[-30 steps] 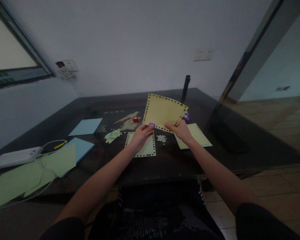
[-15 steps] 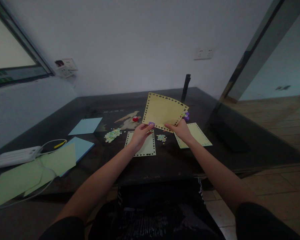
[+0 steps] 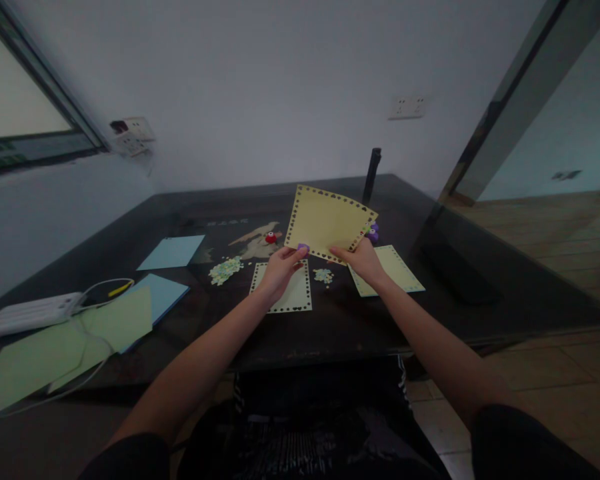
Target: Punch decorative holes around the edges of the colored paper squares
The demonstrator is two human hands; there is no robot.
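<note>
A yellow sheet of paper with shapes punched along its edges is raised above the table. My right hand grips its lower right part, thumb on top. At the sheet's lower left corner, my left hand is closed on a small purple paper punch, mostly hidden by the fingers. Beneath the left hand lies a pale sheet with a punched border. Another bordered sheet rests by my right wrist. Small paper cut-outs form a heap on the left and a lesser one between the sheets.
A red punch and purple punches sit farther back. Blue paper, green sheets and a white power strip with its cable occupy the left. A black upright object stands behind; a dark flat object lies right.
</note>
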